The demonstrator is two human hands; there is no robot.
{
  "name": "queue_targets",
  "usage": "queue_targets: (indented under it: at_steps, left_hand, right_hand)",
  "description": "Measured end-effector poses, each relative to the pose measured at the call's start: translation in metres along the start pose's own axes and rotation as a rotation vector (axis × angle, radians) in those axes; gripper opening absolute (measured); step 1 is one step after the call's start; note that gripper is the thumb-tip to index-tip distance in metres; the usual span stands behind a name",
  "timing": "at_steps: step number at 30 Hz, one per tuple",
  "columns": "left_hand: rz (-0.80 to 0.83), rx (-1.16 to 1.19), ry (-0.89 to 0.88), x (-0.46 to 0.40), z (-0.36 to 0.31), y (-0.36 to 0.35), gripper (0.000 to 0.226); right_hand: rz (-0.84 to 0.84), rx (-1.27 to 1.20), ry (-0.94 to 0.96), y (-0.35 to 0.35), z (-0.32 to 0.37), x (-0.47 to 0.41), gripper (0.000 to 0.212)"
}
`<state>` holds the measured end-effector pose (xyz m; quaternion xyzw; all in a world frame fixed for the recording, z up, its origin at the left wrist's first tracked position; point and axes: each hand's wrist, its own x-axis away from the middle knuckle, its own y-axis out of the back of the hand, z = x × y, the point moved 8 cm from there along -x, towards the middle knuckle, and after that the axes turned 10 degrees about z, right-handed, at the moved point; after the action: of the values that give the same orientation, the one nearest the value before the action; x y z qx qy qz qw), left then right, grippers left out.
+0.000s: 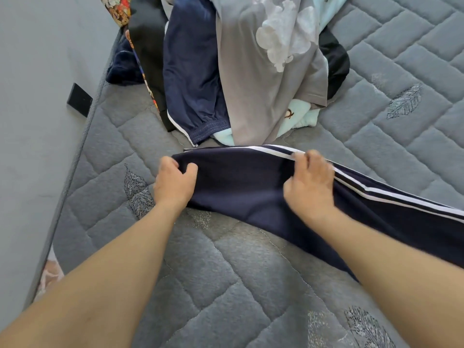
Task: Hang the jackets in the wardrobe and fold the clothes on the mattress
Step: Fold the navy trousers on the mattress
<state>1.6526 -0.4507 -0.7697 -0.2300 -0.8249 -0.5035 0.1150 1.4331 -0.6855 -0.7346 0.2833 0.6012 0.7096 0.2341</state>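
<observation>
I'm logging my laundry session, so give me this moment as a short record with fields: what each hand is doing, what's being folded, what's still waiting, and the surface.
left hand: left hand grips the end of the navy track pants
right hand: right hand pinches the pants at the white side stripe
item in work: navy track pants, trailing off to the right
waiting: pile of clothes, unfolded, just beyond the pants
surface: grey quilted mattress

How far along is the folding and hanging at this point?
Nothing folded or hung is visible, and no wardrobe shows. In hand: left hand and right hand grip navy white-striped track trousers on the grey quilted mattress. Left: the heap of unfolded clothes beyond them.
</observation>
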Motion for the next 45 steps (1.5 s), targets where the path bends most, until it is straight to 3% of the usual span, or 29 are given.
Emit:
queue_targets:
  at_steps: [2,3,7,11,13,16,19,23,25,27,29,30,32,33,35,37,40,43,45]
  left_hand:
    - [0.054,-0.018,0.221,-0.004,0.018,-0.007,0.05]
    - [0.032,-0.103,0.232,-0.006,0.018,-0.005,0.057]
    - [0.002,-0.118,0.094,-0.025,-0.004,0.004,0.055]
    - [-0.014,-0.054,0.075,-0.038,-0.017,0.011,0.061]
    - [0.061,-0.054,0.114,-0.044,-0.014,0.006,0.062]
    - [0.238,0.177,0.201,-0.038,-0.002,-0.01,0.052]
    - [0.309,0.166,0.099,-0.027,-0.008,-0.015,0.016]
    - [0.127,0.204,-0.257,-0.017,-0.032,0.005,0.037]
    - [0.06,0.139,-0.295,-0.012,-0.029,0.005,0.032]
    - [0.084,0.122,-0.199,-0.008,-0.011,-0.007,0.011]
    - [0.114,0.101,0.008,-0.007,0.01,-0.021,0.038]
    - [0.11,0.076,0.101,-0.005,0.016,-0.022,0.053]
    - [0.083,-0.015,0.187,-0.005,0.019,-0.02,0.067]
    - [0.079,-0.06,0.184,-0.006,0.018,-0.017,0.064]
    - [0.065,-0.062,0.061,-0.009,0.007,-0.012,0.043]
    - [0.051,0.055,-0.174,-0.004,-0.014,-0.005,0.018]
    - [0.002,0.149,-0.417,0.005,-0.038,0.006,0.014]
    - [0.059,0.144,-0.214,-0.01,-0.028,-0.002,0.037]
    - [0.202,0.139,-0.042,-0.016,-0.02,-0.017,0.049]
  right_hand:
    - [0.054,-0.011,0.173,-0.017,0.031,0.04,0.037]
    - [0.127,-0.006,0.223,-0.03,0.043,0.06,0.035]
    - [0.326,0.072,0.194,-0.063,0.058,0.091,0.047]
    - [0.287,0.148,0.274,-0.061,0.067,0.065,0.028]
    - [0.297,0.198,0.301,-0.06,0.069,0.054,0.019]
    - [0.361,0.292,0.354,-0.061,0.07,0.044,0.019]
    - [0.449,0.253,0.37,-0.059,0.071,0.03,0.019]
    - [0.758,0.06,0.427,-0.064,0.073,0.03,0.012]
    - [0.979,-0.043,0.423,-0.069,0.073,0.042,0.006]
    - [1.129,-0.201,0.357,-0.072,0.068,0.049,0.003]
    - [1.043,-0.428,0.267,-0.068,0.06,0.039,0.02]
    - [0.863,-0.448,0.24,-0.061,0.053,0.025,0.027]
    - [0.467,-0.238,0.195,-0.046,0.034,0.0,0.041]
    - [0.362,-0.125,0.14,-0.043,0.024,-0.007,0.049]
    - [0.355,-0.027,0.009,-0.048,0.002,-0.017,0.056]
    - [0.399,0.02,-0.026,-0.054,-0.01,-0.025,0.044]
    - [0.302,-0.011,0.031,-0.041,-0.011,-0.038,0.021]
    - [0.197,-0.063,0.009,-0.026,-0.018,-0.043,0.018]
    - [0.299,-0.037,0.0,-0.037,-0.02,-0.041,0.022]
